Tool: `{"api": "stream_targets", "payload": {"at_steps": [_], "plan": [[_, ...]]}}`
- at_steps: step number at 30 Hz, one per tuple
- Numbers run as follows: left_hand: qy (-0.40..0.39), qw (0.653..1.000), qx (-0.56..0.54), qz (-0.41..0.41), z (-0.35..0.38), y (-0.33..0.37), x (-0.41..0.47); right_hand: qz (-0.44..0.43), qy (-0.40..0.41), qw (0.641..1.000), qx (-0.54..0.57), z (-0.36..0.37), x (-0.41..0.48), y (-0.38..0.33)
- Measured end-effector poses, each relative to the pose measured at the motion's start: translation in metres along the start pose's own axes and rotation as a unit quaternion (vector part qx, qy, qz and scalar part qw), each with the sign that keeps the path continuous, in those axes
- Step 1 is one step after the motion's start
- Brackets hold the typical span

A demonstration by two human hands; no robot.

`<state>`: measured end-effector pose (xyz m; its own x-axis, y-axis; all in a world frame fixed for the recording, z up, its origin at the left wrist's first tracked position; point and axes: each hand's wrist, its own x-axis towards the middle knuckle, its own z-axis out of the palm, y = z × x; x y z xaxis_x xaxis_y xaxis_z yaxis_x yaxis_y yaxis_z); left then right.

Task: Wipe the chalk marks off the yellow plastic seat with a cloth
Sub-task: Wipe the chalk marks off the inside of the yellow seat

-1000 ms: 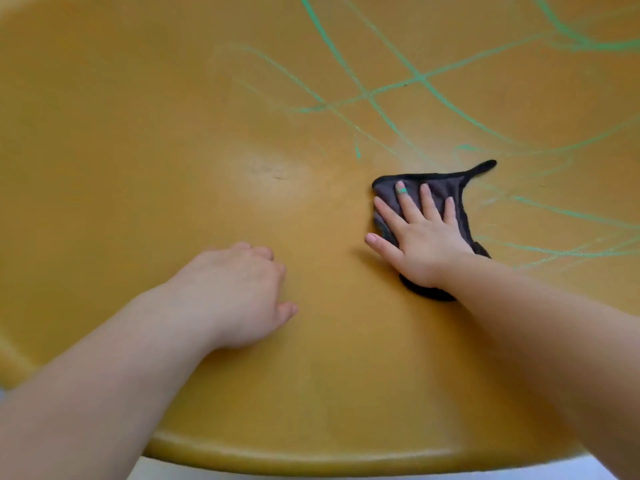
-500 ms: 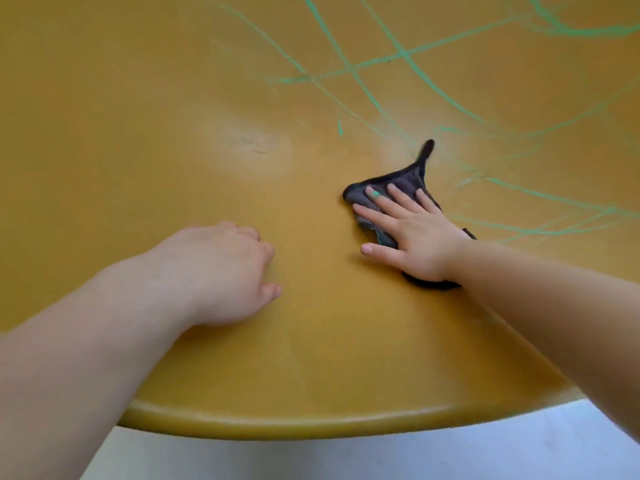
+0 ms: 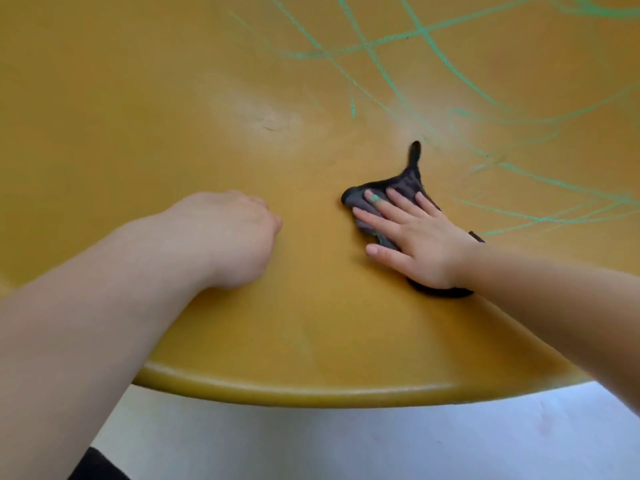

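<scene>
The yellow plastic seat (image 3: pixel 156 98) fills most of the view, its rounded front rim curving across the bottom. Green chalk marks (image 3: pixel 422 29) criss-cross its upper right part. A dark grey cloth (image 3: pixel 401 183) lies on the seat right of centre, one corner sticking up and away. My right hand (image 3: pixel 415 237) presses flat on the cloth with straight, spread fingers; green chalk stains one fingertip. My left hand (image 3: pixel 225 233) rests on the bare seat to the left of the cloth, its fingers curled under and holding nothing.
Below the seat's rim (image 3: pixel 311 393) a pale floor (image 3: pixel 346 445) shows. A dark patch (image 3: pixel 93 465) sits at the bottom left edge. The seat's left half carries no chalk, only a pale scuffed sheen (image 3: pixel 266 123) near the middle.
My right hand has slid the cloth leftward and toward me, away from the chalk lines, and the cloth has bunched with its corner now pointing up. My left hand has barely moved.
</scene>
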<state>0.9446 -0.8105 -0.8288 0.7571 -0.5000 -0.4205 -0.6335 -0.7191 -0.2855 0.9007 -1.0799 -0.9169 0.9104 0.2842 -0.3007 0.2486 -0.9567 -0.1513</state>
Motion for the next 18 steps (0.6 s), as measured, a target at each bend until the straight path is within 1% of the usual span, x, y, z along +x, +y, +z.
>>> {"api": "stream_targets", "payload": {"at_steps": [1,2,3,5,7,8,9,10,11,13,15,16,17,18], "plan": [[0.003,1.0,0.006,-0.01,-0.001,-0.001,-0.001,0.027,0.004,1.0,0.01,0.002,0.011,-0.004],[0.007,1.0,0.01,-0.019,-0.002,-0.003,-0.002,0.03,0.0,0.999,0.023,0.004,0.016,-0.018],[0.012,0.999,0.015,-0.029,-0.002,-0.005,-0.002,0.009,-0.014,0.999,0.032,0.006,0.013,-0.04],[0.021,0.998,0.027,-0.051,-0.004,-0.011,-0.005,-0.097,-0.043,0.993,0.058,0.008,-0.014,-0.093],[0.029,0.997,0.029,-0.071,-0.008,-0.018,-0.007,-0.201,-0.079,0.969,0.117,0.005,-0.051,-0.131],[0.027,0.996,0.027,-0.081,-0.009,-0.021,-0.01,-0.235,-0.098,0.958,0.129,0.004,-0.062,-0.134],[0.025,0.995,0.025,-0.088,-0.01,-0.024,-0.012,-0.25,-0.106,0.954,0.128,0.002,-0.065,-0.125],[0.023,0.995,0.025,-0.092,-0.01,-0.026,-0.016,-0.241,-0.095,0.96,0.109,0.002,-0.062,-0.108],[0.02,0.995,0.025,-0.093,-0.009,-0.029,-0.02,-0.209,-0.078,0.972,0.081,0.003,-0.054,-0.086],[0.019,0.995,0.029,-0.093,-0.005,-0.035,-0.029,-0.074,-0.04,0.995,0.043,0.001,-0.033,-0.043],[0.023,0.995,0.044,-0.089,-0.001,-0.042,-0.037,0.049,-0.018,0.997,0.05,-0.002,-0.014,-0.023],[0.026,0.995,0.049,-0.088,0.001,-0.044,-0.041,0.078,-0.019,0.995,0.059,-0.001,-0.008,-0.029],[0.031,0.994,0.049,-0.087,0.002,-0.046,-0.043,0.083,-0.023,0.993,0.078,0.002,-0.003,-0.045],[0.036,0.995,0.044,-0.084,0.003,-0.046,-0.044,0.066,-0.032,0.993,0.095,0.003,-0.003,-0.071]]}}
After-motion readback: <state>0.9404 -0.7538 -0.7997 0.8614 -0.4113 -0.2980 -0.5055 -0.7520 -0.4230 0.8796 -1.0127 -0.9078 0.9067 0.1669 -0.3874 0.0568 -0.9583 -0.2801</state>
